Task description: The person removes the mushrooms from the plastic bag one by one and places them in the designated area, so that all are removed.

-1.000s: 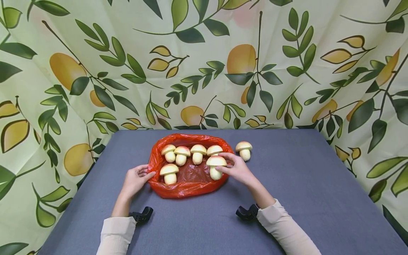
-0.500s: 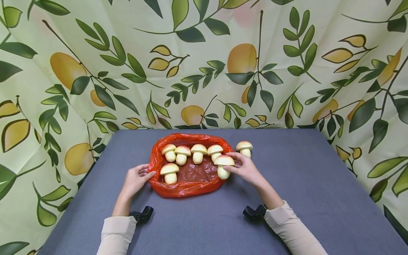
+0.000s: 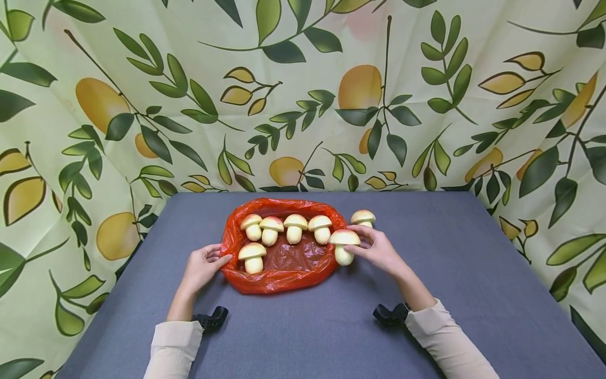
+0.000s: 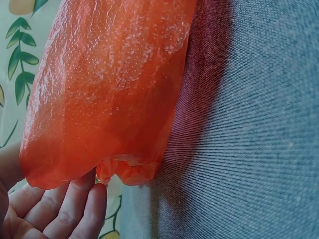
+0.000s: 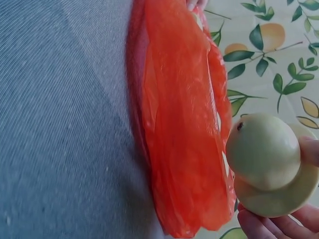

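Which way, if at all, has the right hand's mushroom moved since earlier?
Yes, the held mushroom has moved rightward in the head view, from over the red bag to its right edge.

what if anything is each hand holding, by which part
The right hand holds a mushroom by its cap; the left hand grips the red bag by its left rim.

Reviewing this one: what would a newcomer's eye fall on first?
Likely the bright red bag on the grey table, with five mushrooms inside. Next, the right hand, holding another mushroom by the bag's right end. Behind the table, a leaf-and-fruit patterned cloth fills the background.
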A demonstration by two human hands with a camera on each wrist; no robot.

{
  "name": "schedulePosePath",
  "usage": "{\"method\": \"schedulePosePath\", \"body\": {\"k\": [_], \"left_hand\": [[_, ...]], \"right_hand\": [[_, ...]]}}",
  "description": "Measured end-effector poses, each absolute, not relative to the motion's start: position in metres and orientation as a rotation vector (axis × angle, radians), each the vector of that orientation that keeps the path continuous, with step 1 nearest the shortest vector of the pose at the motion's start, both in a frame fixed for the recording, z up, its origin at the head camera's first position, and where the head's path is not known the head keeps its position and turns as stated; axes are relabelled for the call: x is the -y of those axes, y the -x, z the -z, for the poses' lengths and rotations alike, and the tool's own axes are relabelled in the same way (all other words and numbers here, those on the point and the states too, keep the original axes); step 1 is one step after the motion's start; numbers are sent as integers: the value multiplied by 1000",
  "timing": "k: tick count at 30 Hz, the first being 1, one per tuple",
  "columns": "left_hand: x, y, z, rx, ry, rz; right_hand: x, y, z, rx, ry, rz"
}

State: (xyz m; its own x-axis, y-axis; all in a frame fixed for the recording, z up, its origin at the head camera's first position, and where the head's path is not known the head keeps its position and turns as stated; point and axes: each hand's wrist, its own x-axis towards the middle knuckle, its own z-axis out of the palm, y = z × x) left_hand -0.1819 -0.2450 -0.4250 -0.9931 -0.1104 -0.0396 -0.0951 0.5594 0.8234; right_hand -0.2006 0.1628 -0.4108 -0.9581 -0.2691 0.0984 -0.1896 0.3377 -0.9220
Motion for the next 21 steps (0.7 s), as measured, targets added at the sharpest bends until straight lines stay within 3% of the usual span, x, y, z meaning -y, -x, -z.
{"method": "schedulePosePath", "body": {"k": [21], "left_hand": [[244,181,424,2767,-192,1461]], "right_hand": [[-198,200,416,-2421,446,1754]]}}
